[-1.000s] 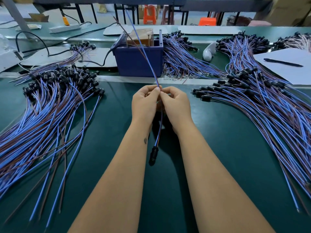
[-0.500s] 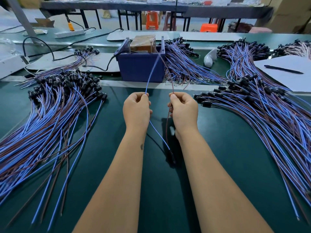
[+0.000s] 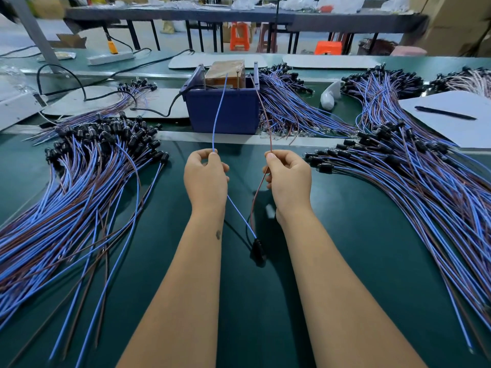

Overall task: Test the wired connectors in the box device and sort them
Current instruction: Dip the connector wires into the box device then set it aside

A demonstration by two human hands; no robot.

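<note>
Green mat [image 3: 345, 235] underfoot of work; benches, orange stools [image 3: 240, 35] behind.

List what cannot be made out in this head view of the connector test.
- Wire tips at the blue box device: too small to tell whether they touch contacts.
- Black connector: blurred, details unreadable.
- Left hand and right hand: fingertips hidden behind the hands.
- Left wire pile: cut off by the frame edge.
</note>
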